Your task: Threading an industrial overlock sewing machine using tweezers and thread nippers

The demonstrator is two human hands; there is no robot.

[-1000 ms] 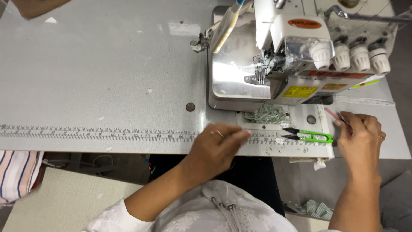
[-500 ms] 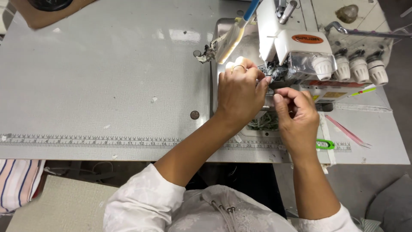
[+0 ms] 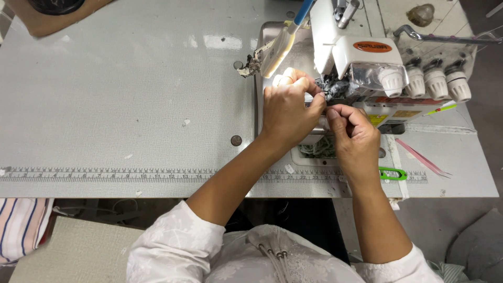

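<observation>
Both hands, left (image 3: 287,107) and right (image 3: 355,133), grip pinched at sewing machine (image 3: 367,57) needle (grey table (image 3: 115,94)).

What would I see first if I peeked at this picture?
First, two hands: the left hand and right hand pinched close together at the needle area of a white overlock sewing machine at the top right. Next, a row of three white tension knobs on the machine's right side. Then the bright green thread snips and pink tweezers lying on the grey table by the right wrist.
</observation>
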